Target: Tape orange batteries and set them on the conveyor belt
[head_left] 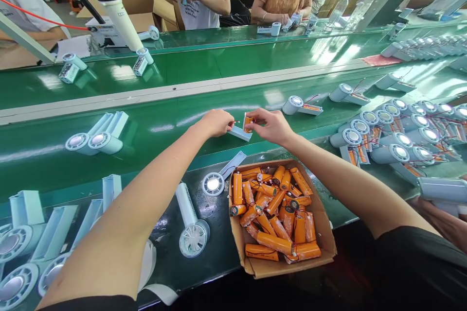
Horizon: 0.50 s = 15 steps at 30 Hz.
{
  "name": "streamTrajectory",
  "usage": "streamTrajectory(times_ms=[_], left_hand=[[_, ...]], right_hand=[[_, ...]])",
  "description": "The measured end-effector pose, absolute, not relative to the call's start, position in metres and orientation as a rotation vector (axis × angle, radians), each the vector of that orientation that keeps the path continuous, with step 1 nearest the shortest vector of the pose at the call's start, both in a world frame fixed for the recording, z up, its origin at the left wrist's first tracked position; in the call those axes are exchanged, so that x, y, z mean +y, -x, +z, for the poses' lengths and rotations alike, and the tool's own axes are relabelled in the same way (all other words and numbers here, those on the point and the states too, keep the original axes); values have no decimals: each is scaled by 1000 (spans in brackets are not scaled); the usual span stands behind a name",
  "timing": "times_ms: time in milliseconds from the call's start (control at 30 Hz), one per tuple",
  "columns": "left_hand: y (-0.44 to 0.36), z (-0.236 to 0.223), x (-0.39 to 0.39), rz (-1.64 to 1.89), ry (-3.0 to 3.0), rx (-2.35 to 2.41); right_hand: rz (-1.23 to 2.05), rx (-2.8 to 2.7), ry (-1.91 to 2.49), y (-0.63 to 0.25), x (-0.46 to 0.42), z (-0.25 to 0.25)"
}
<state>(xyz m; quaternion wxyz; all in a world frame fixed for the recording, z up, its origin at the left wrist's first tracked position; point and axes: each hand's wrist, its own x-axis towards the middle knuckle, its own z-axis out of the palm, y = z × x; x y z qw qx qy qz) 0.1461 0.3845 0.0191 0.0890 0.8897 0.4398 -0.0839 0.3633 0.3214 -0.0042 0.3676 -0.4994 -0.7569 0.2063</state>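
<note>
The right hand pinches an orange battery, partly covered by its fingers, over the right end of a pale blue handle on the green belt; whether battery and handle touch is unclear. The left hand hides the handle's other end, its fingertips bunched by a thin red wire; what they grip cannot be told. Batteries overlap in the carton, burying the lower ones. The left forearm covers parts of some fans, and the frame's edge crops others.

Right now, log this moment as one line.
left hand: at light-blue handle | right hand: pinching orange battery | carton: more orange batteries inside
</note>
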Motion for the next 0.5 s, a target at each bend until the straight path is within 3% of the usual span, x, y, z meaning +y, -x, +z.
streamTrajectory(times_ms=[300, 500], left_hand=[[-156, 16, 386, -113, -2540, 1376], [-160, 12, 387, 60, -2427, 1446]], right_hand=[[206, -2632, 1635, -350, 326, 14], [258, -2776, 1710, -331, 329, 14]])
